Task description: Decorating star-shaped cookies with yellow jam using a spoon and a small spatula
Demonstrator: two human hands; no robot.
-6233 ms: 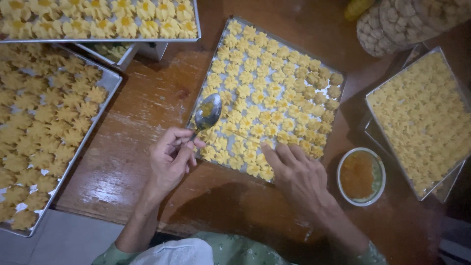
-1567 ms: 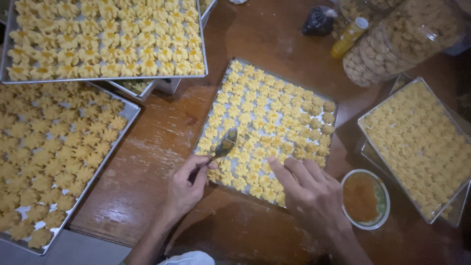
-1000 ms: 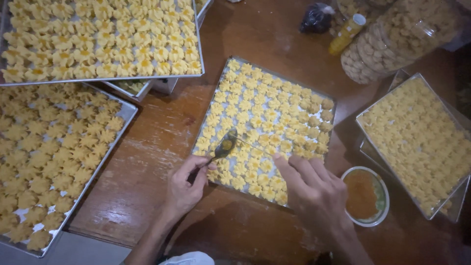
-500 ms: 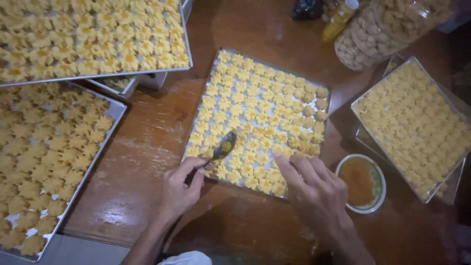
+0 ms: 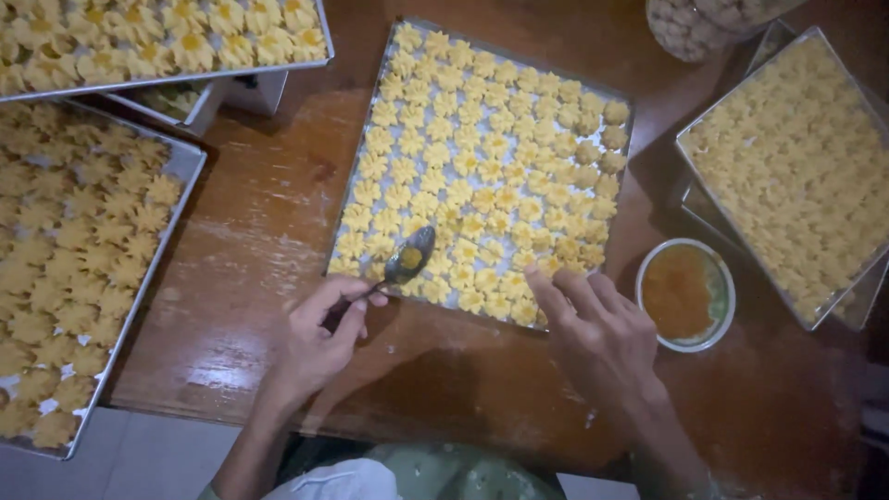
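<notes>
My left hand (image 5: 319, 343) grips the handle of a metal spoon (image 5: 407, 259), whose bowl carries a dab of orange filling and hovers over the near left corner of the middle tray (image 5: 361, 167). That tray is packed with small yellow flower-shaped cookies (image 5: 482, 157). My right hand (image 5: 597, 333) rests at the tray's near edge, its fingertips touching a cookie in the front row. A small bowl of orange filling (image 5: 683, 294) sits just right of that hand.
A large tray of cookies (image 5: 139, 259) lies at the left, another tray (image 5: 167, 79) is raised above it at top left. A further tray (image 5: 732, 222) stands at the right and a clear jar of cookies (image 5: 694, 28) at the top. The wooden table (image 5: 269, 250) is dusted with flour.
The spoon has come down from above the tray's left side to its near left corner. My right hand has stayed at the front row. The view has shifted slightly.
</notes>
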